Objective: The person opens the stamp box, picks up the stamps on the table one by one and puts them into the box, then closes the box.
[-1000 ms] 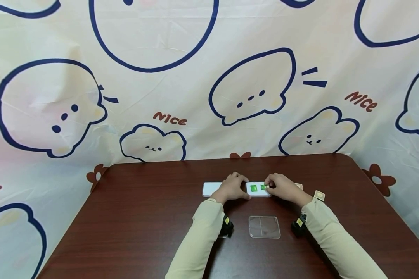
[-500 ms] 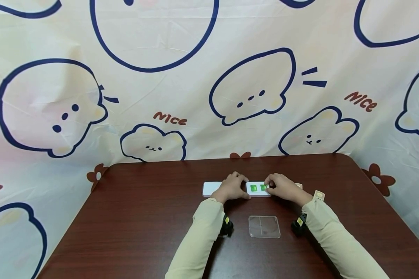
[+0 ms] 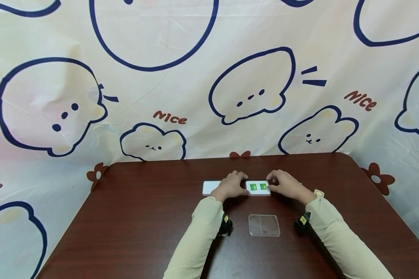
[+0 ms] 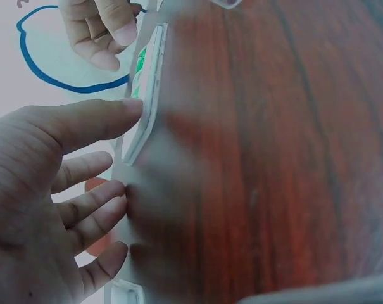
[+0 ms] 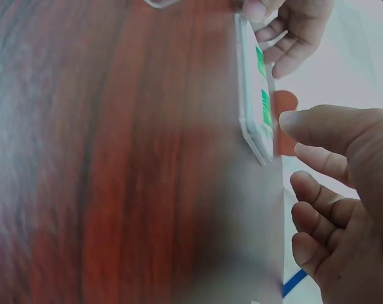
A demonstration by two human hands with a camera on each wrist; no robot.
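A flat white case [image 3: 258, 193] with two green squares [image 3: 253, 187] on its top lies toward the back of the table. My left hand [image 3: 230, 185] holds the case at its left end, thumb at the near side and index finger at the far side. In the left wrist view the left thumb [image 4: 118, 117] lies against the case's edge. My right hand [image 3: 285, 183] is at the case's right end, its thumb and index finger parted with nothing between them. The right wrist view shows the right thumb tip close beside a green square [image 5: 266, 107].
Another flat white piece [image 3: 211, 187] lies left of the case, partly behind my left hand. Nearer me is a clear plastic lid [image 3: 264, 225] with a dividing line. A small pale square [image 3: 319, 193] shows by my right cuff. A printed cloth [image 3: 195, 89] hangs behind the table [image 3: 143, 217].
My right thumb and index finger have let go of the right green square and drawn back slightly to the right, leaving the square in full view. My left hand has stayed put.
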